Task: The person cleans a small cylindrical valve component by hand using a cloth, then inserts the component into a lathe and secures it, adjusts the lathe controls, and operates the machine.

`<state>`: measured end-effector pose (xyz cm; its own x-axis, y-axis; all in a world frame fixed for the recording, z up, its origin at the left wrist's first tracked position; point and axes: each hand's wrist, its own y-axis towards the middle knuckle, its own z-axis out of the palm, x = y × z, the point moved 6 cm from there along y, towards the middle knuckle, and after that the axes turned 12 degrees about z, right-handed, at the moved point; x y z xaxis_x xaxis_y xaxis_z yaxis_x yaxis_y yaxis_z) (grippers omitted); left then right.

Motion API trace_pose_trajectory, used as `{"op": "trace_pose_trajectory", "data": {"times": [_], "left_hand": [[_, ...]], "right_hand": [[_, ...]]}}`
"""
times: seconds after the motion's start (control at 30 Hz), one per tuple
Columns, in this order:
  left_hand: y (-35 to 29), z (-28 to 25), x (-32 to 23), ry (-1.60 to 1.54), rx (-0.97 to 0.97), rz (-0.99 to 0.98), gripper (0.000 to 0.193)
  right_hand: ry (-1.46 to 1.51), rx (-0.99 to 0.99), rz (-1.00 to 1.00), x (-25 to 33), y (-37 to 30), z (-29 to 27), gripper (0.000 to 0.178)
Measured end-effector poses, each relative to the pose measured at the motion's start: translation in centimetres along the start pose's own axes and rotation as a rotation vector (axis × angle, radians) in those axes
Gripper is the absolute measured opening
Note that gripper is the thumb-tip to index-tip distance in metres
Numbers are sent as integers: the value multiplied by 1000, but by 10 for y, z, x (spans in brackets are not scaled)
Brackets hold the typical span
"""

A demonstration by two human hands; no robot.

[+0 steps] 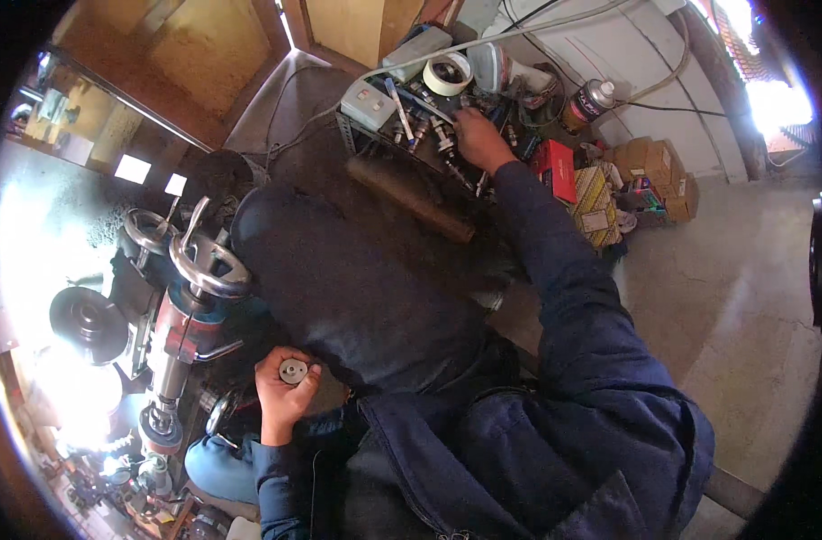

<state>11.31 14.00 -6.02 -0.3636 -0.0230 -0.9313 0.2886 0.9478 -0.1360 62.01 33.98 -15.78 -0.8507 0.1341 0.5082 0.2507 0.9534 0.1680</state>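
A small round metal disc [293, 371] with a raised centre and small holes lies in my left hand [283, 398], whose fingers and thumb close around its rim. This hand is low, beside the lathe-like machine. Farther off, my right hand [483, 142] reaches over a crowded tool tray. Its fingers are bent down among the metal parts, and what they grip is hidden. Next to it are metal tool holders or fittings [444, 139], a white-and-blue marker-like stick [399, 108] and a roll of cream tape [447, 74].
At left stands a machine with shiny handwheels [208, 265] and a lever. A grey box [369, 105] sits on the tray's left corner. Right of the tray are a spray can [589, 103], a red box [555, 169], a yellow patterned box [596, 211] and cardboard boxes [659, 175]. Cables run behind.
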Motion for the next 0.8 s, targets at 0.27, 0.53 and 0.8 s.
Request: {"op": "trace_pose_trajectory", "data": {"times": [0.27, 0.53, 0.8], "left_hand": [[0, -4, -5, -48, -99, 47, 19], [-19, -47, -31, 139, -382, -31, 23], [-53, -88, -26, 89, -604, 39, 22]], "right_hand": [[-312, 193, 128, 9, 20, -11, 26], [-343, -55, 54, -6, 14, -11, 21], [361, 237, 223, 250, -86, -81, 36]]}}
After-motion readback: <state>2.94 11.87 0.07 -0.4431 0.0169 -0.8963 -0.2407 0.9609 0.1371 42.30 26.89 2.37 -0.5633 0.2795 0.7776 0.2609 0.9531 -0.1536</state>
